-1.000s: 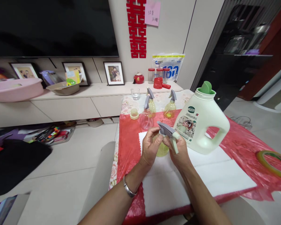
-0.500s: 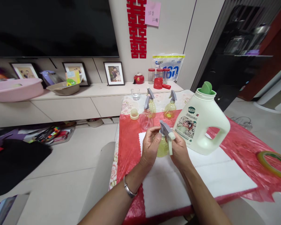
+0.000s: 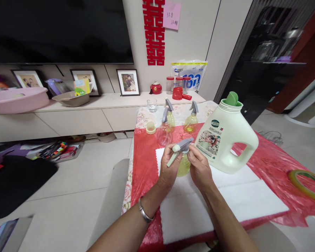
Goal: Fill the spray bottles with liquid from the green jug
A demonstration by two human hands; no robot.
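A yellowish clear spray bottle (image 3: 183,167) with a grey sprayer head stands on the white cloth (image 3: 185,206). My left hand (image 3: 170,169) closes around its neck from the left, near the pale green trigger, which points toward the lower left. From the other side my right hand (image 3: 201,164) pinches the collar under the sprayer head with thumb and fingers. Right beside that hand is a large pale green jug (image 3: 233,140) with its green cap (image 3: 231,98) sitting tilted in the mouth. Behind my hands are a pink spray bottle (image 3: 164,134) and two yellowish spray bottles (image 3: 170,119) (image 3: 190,122).
A pale cap (image 3: 150,128) and a glass of clear liquid (image 3: 152,105) are at the table's back left. Red plastic sheeting (image 3: 144,157) covers the table under the cloth. A roll of tape (image 3: 295,180) lies at the right. The low cabinet (image 3: 120,113) runs behind.
The sprayer head has turned: its trigger pointed to the lower right and now points to the lower left. Both hands have stayed around the bottle's neck.
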